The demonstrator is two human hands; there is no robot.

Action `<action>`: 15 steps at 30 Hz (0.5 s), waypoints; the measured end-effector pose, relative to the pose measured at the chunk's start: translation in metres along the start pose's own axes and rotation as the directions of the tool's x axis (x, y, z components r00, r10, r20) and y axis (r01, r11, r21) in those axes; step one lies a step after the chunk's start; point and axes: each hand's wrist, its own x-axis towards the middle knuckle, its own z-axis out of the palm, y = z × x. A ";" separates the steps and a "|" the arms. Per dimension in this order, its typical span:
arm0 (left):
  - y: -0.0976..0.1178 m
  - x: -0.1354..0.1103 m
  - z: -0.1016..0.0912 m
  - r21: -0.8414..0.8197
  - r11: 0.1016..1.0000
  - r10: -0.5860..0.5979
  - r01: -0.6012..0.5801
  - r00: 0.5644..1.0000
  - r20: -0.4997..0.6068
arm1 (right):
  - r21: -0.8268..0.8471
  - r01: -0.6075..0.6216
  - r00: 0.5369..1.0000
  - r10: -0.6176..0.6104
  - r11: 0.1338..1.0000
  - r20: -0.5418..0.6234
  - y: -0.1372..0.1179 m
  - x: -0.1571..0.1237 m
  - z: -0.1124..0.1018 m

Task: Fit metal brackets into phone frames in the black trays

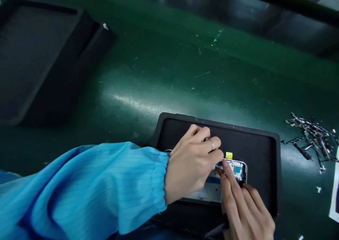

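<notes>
the left hand (192, 162), in a blue sleeve (92, 187) and wearing a ring (211, 143), curls its fingers down onto the top end of a phone frame (208, 194). whether they pinch anything i cannot tell. the right hand (243, 204) stretches its index finger (226, 171) flat onto the same end, its other fingers loosely bent and gripping nothing. the phone frame lies in a black tray (259, 144) on the green table (159, 74), with a yellow tab (229, 155) at its top edge. a pile of small metal parts (312, 135) lies to the right, and another tray (31, 56) sits far left.

No legible text or number, even on the phone frame (209, 192).
</notes>
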 end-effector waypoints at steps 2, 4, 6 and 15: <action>-0.003 0.001 -0.001 -0.005 1.000 -0.017 0.017 1.000 0.015 | -0.011 0.026 1.000 -0.026 1.000 0.016 0.004 0.001 -0.001; -0.006 0.002 -0.004 -0.037 0.999 -0.034 0.036 0.998 0.049 | -0.029 0.037 0.999 -0.036 0.999 0.022 0.006 0.001 -0.003; -0.009 0.003 -0.006 -0.065 0.997 -0.044 0.050 0.994 0.096 | -0.036 0.066 0.998 -0.065 0.997 0.024 0.008 0.001 -0.003; -0.009 0.007 -0.007 0.083 0.996 0.036 -0.044 0.994 0.103 | -0.071 0.053 0.999 -0.052 0.996 0.013 0.001 0.005 -0.004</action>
